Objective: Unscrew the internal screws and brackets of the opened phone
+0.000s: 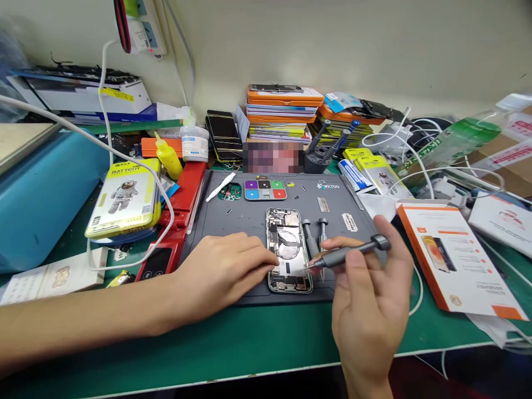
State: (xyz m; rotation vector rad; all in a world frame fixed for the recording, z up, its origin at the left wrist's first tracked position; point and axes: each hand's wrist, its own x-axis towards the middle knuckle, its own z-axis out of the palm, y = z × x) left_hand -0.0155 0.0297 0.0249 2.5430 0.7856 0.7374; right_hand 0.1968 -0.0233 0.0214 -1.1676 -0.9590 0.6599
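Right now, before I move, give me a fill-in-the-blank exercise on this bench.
The screwdriver is in the ____ hand.
Under the opened phone lies a dark gray ____.
The other hand reaches over the phone's ____ edge.
The astronaut box at left reads ____ in large lettering.

Missing words: right; mat; left; BATTERY.

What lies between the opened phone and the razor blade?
Two grey screwdrivers lie side by side on the mat between the phone and razor blade, in the head view.

There's room over the grey mat (249, 217), far of the left hand (233, 257), but two screwdrivers (311, 240) crowd the opened phone (288, 249) on its right!
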